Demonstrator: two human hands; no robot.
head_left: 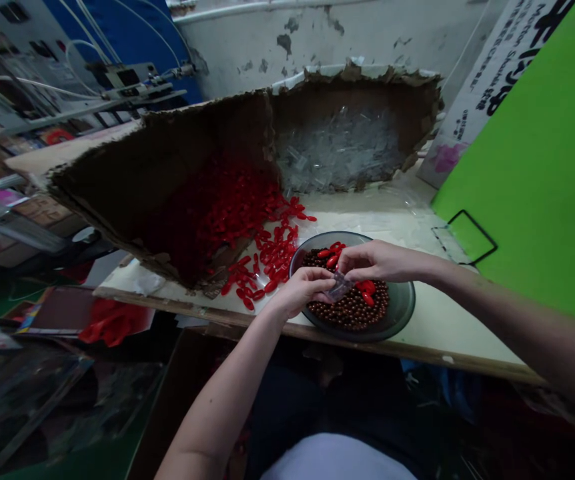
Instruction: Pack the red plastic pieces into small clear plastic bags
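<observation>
Over a grey bowl [401, 313] my two hands meet at a small clear plastic piece [338, 287]. My left hand [303, 291] pinches its left side, and my right hand [367, 261] has its fingers closed at its upper right edge. Brown round beads [355, 317] fill much of the bowl, and several red oval pieces [366, 291] lie on top of them. Whether anything is inside the clear piece is too small to tell.
A torn cardboard box [102, 180] holds a red heap [232, 207] spilling onto the table [447, 327]. Beside it is a compartment of clear plastic pieces [337, 150]. A green panel [537, 187] and a black wire frame [487, 243] stand at right.
</observation>
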